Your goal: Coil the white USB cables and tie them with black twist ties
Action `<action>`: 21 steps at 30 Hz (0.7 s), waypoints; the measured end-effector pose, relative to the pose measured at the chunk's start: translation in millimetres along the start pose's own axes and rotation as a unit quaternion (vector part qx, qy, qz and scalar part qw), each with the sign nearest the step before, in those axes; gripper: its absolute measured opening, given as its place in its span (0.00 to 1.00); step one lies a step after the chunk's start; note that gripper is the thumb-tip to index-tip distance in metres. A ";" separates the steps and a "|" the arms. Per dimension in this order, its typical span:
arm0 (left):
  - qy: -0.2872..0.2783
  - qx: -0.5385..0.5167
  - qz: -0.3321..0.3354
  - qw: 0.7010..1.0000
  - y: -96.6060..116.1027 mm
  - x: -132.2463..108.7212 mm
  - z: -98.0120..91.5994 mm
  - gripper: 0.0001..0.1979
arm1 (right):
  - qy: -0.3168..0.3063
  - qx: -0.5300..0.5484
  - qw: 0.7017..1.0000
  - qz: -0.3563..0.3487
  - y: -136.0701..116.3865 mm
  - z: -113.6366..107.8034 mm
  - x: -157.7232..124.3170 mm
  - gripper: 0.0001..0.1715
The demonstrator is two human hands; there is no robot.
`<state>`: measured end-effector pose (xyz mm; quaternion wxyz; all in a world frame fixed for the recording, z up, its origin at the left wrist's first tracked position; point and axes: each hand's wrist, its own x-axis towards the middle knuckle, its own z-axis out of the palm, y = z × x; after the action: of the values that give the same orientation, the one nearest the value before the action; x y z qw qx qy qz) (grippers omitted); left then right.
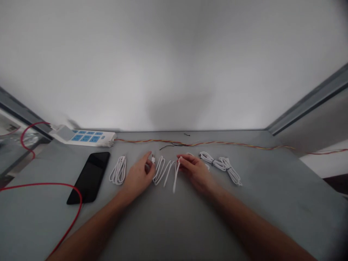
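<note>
A loose white cable (164, 172) lies in zigzag loops on the grey table between my hands. My left hand (140, 175) pinches one plug end of it near the far side. My right hand (196, 172) pinches the cable's other end, fingers closed around it. A coiled white cable (118, 170) lies just left of my left hand. Two more bundled white cables (221, 165) lie right of my right hand.
A black phone (89, 176) lies face up at the left. A white power strip with blue sockets (85, 137) sits at the back left, with a red cord (54, 185) curving across the table (272, 195). A twisted red-yellow wire (231, 145) runs along the back wall.
</note>
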<state>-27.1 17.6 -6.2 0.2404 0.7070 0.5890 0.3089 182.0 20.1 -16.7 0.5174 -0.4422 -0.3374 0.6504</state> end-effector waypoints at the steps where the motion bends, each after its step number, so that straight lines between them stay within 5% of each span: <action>1: 0.007 -0.028 -0.014 0.999 -0.3 1.4 0.0 0.25 | 0.000 -0.020 1.000 -0.009 -1.0 -0.8 0.8 0.21; 8: 0.017 -0.229 -0.137 0.963 -7.0 10.9 -0.5 0.27 | 0.061 -0.268 0.953 -0.125 -6.4 -12.7 11.9 0.21; 13: 0.050 -0.288 -0.158 0.943 -6.6 12.9 -0.9 0.21 | 0.119 -0.360 0.908 -0.180 -12.8 -23.6 14.7 0.19; 18: 0.056 -0.318 -0.184 0.928 -2.8 13.0 -4.0 0.23 | 0.118 -0.240 0.958 -0.107 -18.9 -35.3 19.8 0.30; 21: 0.044 -0.337 -0.198 0.919 -1.8 12.5 -5.3 0.23 | 0.141 -0.192 0.963 -0.124 -22.7 -41.8 23.9 0.33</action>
<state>-30.7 30.0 -1.9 0.4945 0.4387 0.5878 0.4664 227.4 47.9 -17.7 0.5414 -0.5750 -0.4318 0.4357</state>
